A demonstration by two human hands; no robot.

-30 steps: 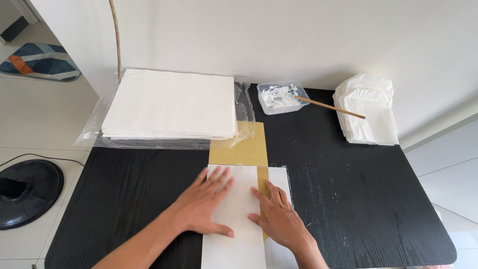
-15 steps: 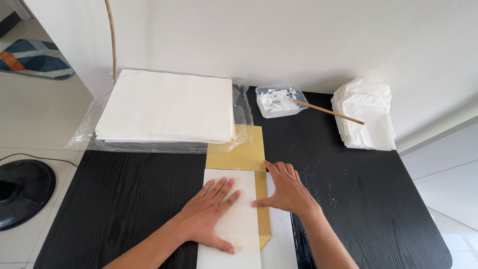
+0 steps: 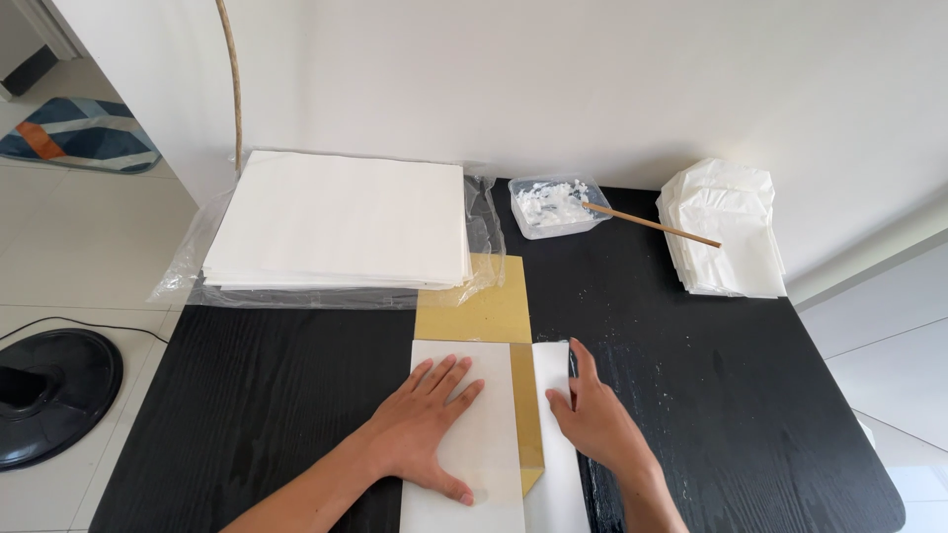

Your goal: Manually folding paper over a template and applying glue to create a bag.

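The left hand (image 3: 425,429) lies open and flat on the white sheet (image 3: 464,434) over the gold card (image 3: 479,306) on the black counter (image 3: 257,395). The right hand (image 3: 592,419), also open, presses the sheet's folded right flap (image 3: 551,360).

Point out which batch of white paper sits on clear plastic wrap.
The big flat stack at the table's back left; the crumpled pile back right lies on bare tabletop.

White sheet (image 3: 474,434) cut off by bottom edge; gold card (image 3: 484,306) partly hidden beneath.
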